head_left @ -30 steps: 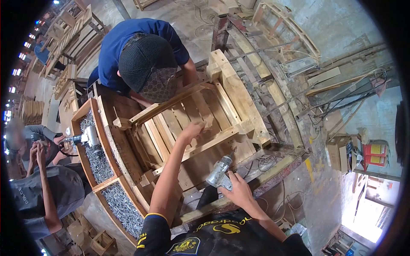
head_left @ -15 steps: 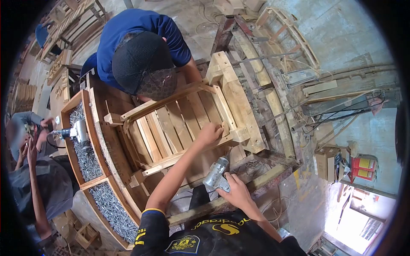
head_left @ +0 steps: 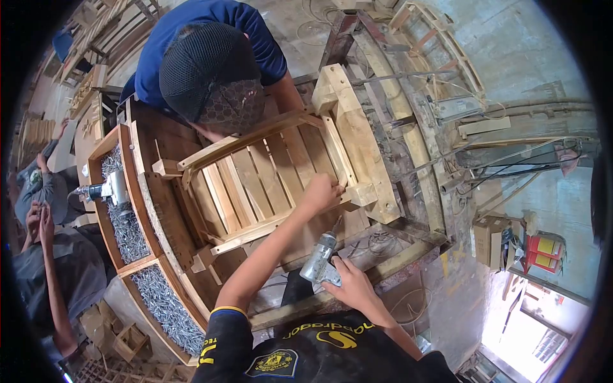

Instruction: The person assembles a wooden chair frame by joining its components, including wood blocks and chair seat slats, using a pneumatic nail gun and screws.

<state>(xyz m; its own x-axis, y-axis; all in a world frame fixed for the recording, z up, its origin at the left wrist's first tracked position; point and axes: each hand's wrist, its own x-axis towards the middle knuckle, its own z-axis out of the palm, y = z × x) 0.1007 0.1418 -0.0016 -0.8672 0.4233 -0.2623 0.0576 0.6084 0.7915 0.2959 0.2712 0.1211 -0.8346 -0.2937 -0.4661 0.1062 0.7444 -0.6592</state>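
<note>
My left hand [head_left: 322, 193] is closed, its fingers bent together at the inner right corner of a slatted wooden frame [head_left: 252, 237]. Whatever the fingertips pinch there, perhaps something small, is hidden. Below it, my right hand [head_left: 352, 286] grips the handle of a silver power drill [head_left: 317, 258], its bit pointing up toward the frame's near rail. The bit is apart from the wood. Pale slats [head_left: 246, 185] run across inside the frame, and a broad wooden end piece [head_left: 357, 143] stands along its right side.
Opposite me, a person in a dark cap [head_left: 211, 70] leans over the frame. On the left, a wooden bin [head_left: 142, 265] holds many screws, with another power tool [head_left: 115, 188] lying over its far compartment. A metal bench rail [head_left: 408, 258] runs along the near right. Other people sit far left.
My left hand has shifted slightly up and right at the frame's corner. The drill in my right hand has turned a little, its bit more upright. The capped person's head has moved slightly left.
</note>
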